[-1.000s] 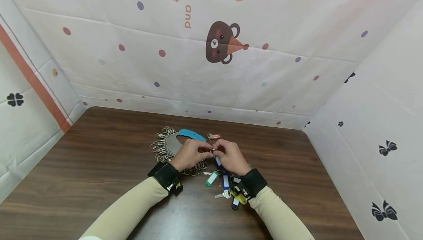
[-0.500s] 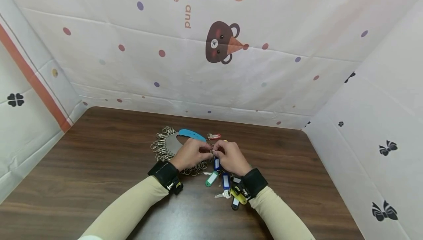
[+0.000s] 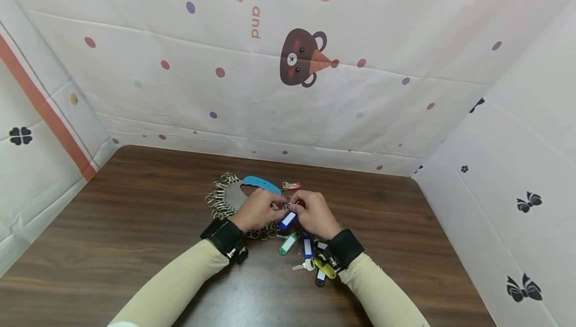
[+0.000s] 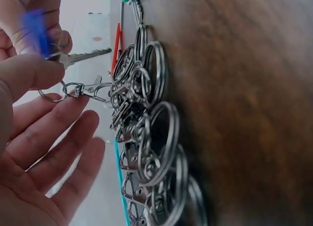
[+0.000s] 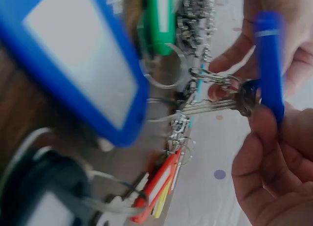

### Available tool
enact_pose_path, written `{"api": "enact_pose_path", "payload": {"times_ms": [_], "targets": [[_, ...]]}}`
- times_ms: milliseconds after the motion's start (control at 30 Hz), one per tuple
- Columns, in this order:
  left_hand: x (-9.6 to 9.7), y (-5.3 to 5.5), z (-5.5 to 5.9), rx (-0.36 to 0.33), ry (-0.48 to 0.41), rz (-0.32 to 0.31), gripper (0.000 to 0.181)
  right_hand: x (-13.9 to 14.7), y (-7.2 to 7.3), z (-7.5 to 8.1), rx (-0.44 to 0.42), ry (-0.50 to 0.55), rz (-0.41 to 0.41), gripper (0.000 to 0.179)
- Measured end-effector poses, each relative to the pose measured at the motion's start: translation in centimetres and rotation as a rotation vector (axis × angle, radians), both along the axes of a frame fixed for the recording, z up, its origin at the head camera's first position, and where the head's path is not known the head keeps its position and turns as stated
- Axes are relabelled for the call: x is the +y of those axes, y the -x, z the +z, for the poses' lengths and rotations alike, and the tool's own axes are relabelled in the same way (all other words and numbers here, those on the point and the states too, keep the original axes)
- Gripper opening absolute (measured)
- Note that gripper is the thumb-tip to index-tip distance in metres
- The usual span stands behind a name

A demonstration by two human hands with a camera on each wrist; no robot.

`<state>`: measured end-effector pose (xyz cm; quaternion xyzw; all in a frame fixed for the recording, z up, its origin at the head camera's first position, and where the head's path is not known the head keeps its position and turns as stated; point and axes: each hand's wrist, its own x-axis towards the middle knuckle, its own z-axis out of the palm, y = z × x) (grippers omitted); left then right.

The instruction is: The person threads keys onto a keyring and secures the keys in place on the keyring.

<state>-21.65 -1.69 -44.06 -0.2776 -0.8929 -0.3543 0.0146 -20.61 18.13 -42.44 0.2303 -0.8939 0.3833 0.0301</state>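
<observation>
My left hand [image 3: 257, 210] pinches the split ring [image 4: 50, 97] of a snap hook [image 4: 93, 90] between thumb and forefinger; its other fingers are extended. Opposite it, close by, my right hand [image 3: 318, 217] pinches a key [image 4: 88, 56] at its head, where a blue key tag [image 3: 289, 220] is attached. The tag stands upright beside the fingertips in the right wrist view. Under the left hand lies a grey metal plate [image 3: 234, 197] with a blue handle [image 3: 261, 183], its curved edge lined with several snap hooks and rings [image 4: 164, 143].
A red key tag [image 3: 293, 186] lies beyond the hands. Nearer me are a green tag [image 3: 288, 243], another blue tag [image 3: 308, 247] with a key, a yellow tag [image 3: 327, 269] and a black tag [image 3: 320, 278]. Patterned sheets [image 3: 189, 92] wall the brown table [image 3: 148, 217].
The blue tag between the hands has swung from hanging under the right fingers to lying aslant farther left, near the left fingertips. Both hands stay in nearly the same place.
</observation>
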Motion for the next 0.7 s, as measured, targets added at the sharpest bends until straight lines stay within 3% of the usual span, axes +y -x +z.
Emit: {"api": "enact_pose_path", "payload": {"times_ms": [167, 467, 700], "targets": [[-0.16, 0.25, 0.02, -0.031, 0.002, -0.015, 0.027, -0.26, -0.16, -0.12, 0.031, 0.014, -0.018, 0.013], [-0.40, 0.36, 0.13, -0.023, -0.032, -0.027, 0.020, -0.33, -0.23, -0.01, -0.046, 0.035, -0.025, 0.011], [-0.45, 0.56, 0.13, -0.036, -0.034, -0.037, 0.018, -0.34, -0.29, 0.13, -0.015, -0.001, 0.000, 0.012]]}}
